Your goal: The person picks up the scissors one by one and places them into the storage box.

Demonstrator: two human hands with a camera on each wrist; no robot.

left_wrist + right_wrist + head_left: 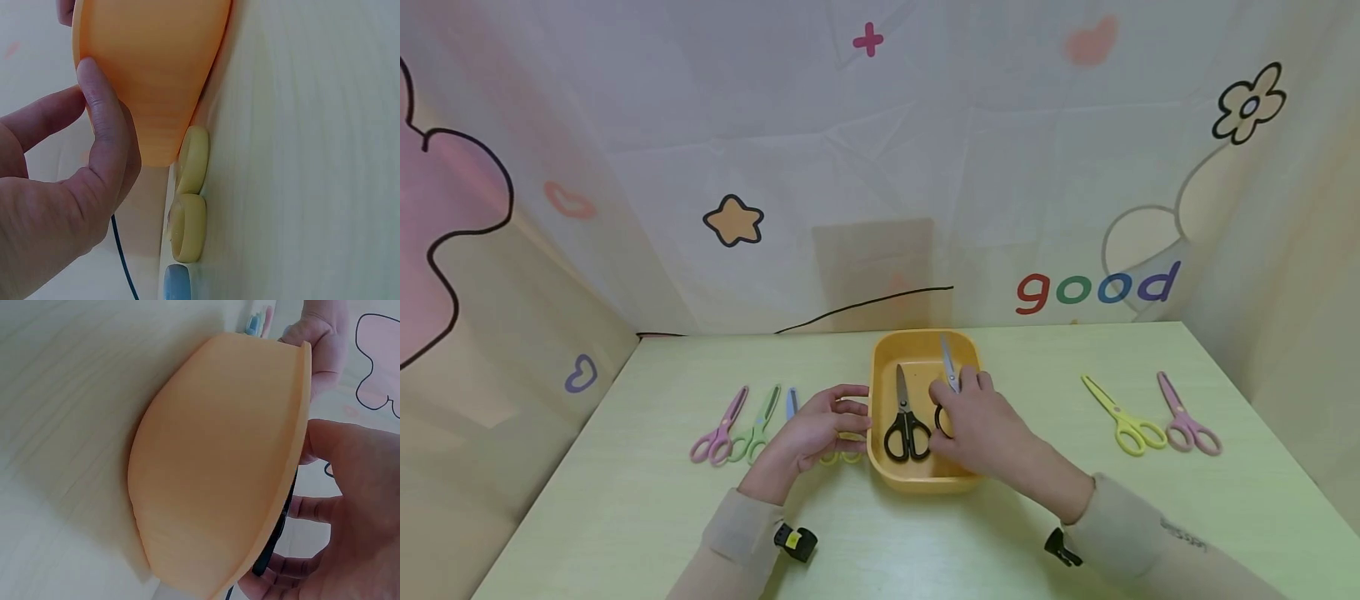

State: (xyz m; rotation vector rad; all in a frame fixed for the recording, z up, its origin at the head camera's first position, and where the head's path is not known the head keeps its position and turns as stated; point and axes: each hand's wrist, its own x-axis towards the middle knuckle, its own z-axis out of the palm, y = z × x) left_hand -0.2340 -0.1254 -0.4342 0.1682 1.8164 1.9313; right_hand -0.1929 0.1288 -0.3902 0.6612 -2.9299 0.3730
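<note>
A yellow-orange tray stands mid-table, holding two pairs of black-handled scissors. One pair of scissors lies flat on the left, blades pointing away. The other pair of scissors is on the right, blades toward the far end. My right hand reaches over the tray's right rim and grips this pair by its handles, partly hidden under the fingers. In the right wrist view, black handle shows beside the curled fingers. My left hand rests its extended fingers against the tray's left rim.
Left of the tray lie pink scissors, green scissors, blue scissors and yellow scissors, the latter two partly behind my left hand. Yellow scissors and pink scissors lie at right. A printed curtain hangs behind.
</note>
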